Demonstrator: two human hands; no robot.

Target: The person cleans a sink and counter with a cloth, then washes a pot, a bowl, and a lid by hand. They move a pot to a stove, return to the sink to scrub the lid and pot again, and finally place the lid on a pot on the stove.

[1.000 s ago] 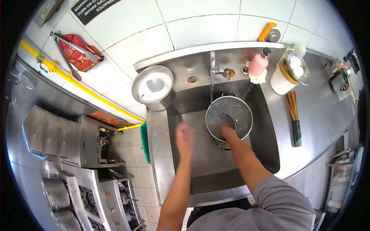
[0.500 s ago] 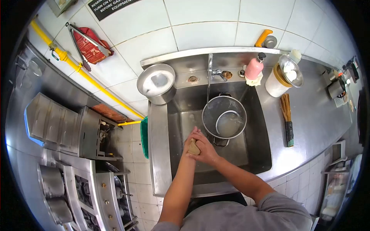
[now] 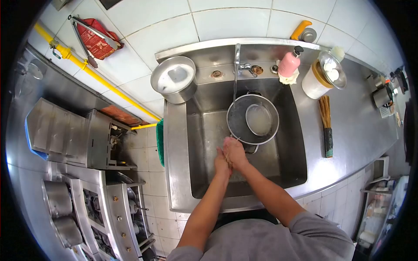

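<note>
Steel sink (image 3: 200, 130) holds a round pot (image 3: 253, 119) under the tap (image 3: 237, 56), a thin stream falling at its rim. Both hands meet over the basin just in front of the pot: left hand (image 3: 220, 162) and right hand (image 3: 235, 150) press palm to palm, fingers flat rather than curled, and whether anything is caught between them I cannot tell. Rubbing goes best low over the basin, near the stream. A brush (image 3: 326, 128) lies on the worktop (image 3: 357, 126) by the sink's right edge
</note>
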